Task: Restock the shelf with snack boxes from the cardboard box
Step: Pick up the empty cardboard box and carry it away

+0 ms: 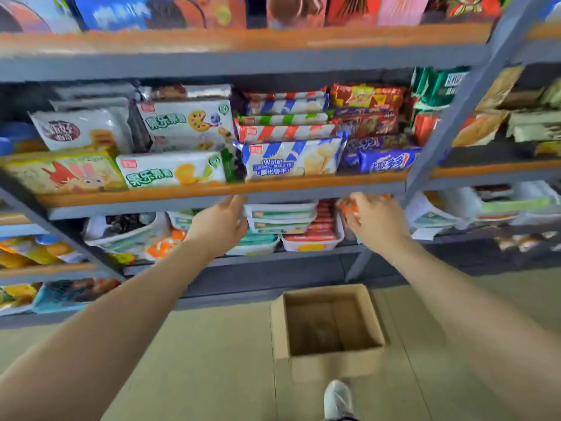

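Right hand (376,220) grips orange snack pack (349,208) at lower shelf (303,256); left hand (223,221) open, steadying stacked trays (280,218); careless push risks toppling stack.

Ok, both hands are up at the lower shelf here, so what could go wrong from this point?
1. The right hand pinches an orange packet right under the shelf edge; it could snag there and slip.
2. The left hand reaches beside the stacked white trays, which may get nudged askew.
3. The cardboard box sits on the floor just ahead of the person's shoe: a possible trip.
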The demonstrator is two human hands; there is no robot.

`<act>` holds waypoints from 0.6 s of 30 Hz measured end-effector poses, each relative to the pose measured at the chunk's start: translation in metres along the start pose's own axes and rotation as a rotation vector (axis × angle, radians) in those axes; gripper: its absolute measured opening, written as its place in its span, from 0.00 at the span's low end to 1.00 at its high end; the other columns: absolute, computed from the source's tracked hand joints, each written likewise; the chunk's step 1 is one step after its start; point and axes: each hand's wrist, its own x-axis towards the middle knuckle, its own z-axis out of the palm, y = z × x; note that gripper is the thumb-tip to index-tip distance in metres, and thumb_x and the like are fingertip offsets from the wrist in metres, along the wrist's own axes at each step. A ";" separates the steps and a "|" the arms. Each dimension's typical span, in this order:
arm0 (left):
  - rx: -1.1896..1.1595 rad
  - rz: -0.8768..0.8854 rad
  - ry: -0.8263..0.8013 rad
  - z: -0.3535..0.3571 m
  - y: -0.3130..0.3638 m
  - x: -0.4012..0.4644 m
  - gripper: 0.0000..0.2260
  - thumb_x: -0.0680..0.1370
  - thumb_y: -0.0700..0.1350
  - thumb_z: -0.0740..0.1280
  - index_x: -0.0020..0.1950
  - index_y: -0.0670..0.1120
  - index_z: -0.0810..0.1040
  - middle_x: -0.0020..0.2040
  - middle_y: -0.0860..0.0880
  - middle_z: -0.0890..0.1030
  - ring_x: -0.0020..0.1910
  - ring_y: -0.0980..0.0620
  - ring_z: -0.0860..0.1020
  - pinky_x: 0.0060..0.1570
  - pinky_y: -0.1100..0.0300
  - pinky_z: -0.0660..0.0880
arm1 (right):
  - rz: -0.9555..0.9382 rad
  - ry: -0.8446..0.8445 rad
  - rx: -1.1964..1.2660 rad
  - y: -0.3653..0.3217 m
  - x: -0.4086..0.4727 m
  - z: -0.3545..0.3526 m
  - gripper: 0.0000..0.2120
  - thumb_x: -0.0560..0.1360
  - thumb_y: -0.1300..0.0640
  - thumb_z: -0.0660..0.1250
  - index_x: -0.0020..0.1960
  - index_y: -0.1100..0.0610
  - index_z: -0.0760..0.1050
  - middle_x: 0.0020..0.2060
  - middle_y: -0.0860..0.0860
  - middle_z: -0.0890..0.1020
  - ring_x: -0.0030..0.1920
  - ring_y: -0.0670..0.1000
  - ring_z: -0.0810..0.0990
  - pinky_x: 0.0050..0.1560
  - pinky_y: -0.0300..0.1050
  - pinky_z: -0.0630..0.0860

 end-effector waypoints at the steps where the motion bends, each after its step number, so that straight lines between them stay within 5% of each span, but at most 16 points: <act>1: -0.022 -0.035 -0.060 0.031 -0.003 -0.001 0.18 0.77 0.46 0.60 0.66 0.44 0.65 0.61 0.41 0.74 0.50 0.37 0.77 0.40 0.49 0.72 | 0.018 -0.056 0.005 0.009 -0.010 0.028 0.12 0.73 0.54 0.64 0.52 0.60 0.73 0.39 0.61 0.81 0.42 0.63 0.80 0.37 0.51 0.71; 7: -0.163 -0.250 -0.413 0.258 -0.012 -0.002 0.23 0.79 0.47 0.58 0.73 0.46 0.59 0.69 0.43 0.68 0.62 0.41 0.72 0.55 0.47 0.73 | 0.221 -0.365 0.025 0.073 -0.076 0.229 0.19 0.75 0.52 0.62 0.64 0.57 0.69 0.53 0.59 0.79 0.53 0.60 0.77 0.47 0.51 0.72; 14: -0.290 -0.567 -0.594 0.561 -0.032 -0.037 0.32 0.78 0.52 0.61 0.76 0.44 0.49 0.75 0.42 0.59 0.71 0.40 0.63 0.65 0.48 0.64 | 0.445 -0.672 0.091 0.162 -0.157 0.485 0.33 0.77 0.51 0.59 0.76 0.56 0.46 0.70 0.58 0.64 0.64 0.59 0.70 0.61 0.54 0.70; 18: -0.453 -0.706 -0.633 0.663 -0.046 -0.059 0.39 0.73 0.54 0.68 0.75 0.46 0.49 0.69 0.41 0.69 0.64 0.39 0.71 0.61 0.48 0.71 | 0.684 -0.728 0.116 0.196 -0.188 0.577 0.32 0.78 0.52 0.59 0.75 0.60 0.46 0.74 0.58 0.57 0.70 0.60 0.63 0.66 0.54 0.65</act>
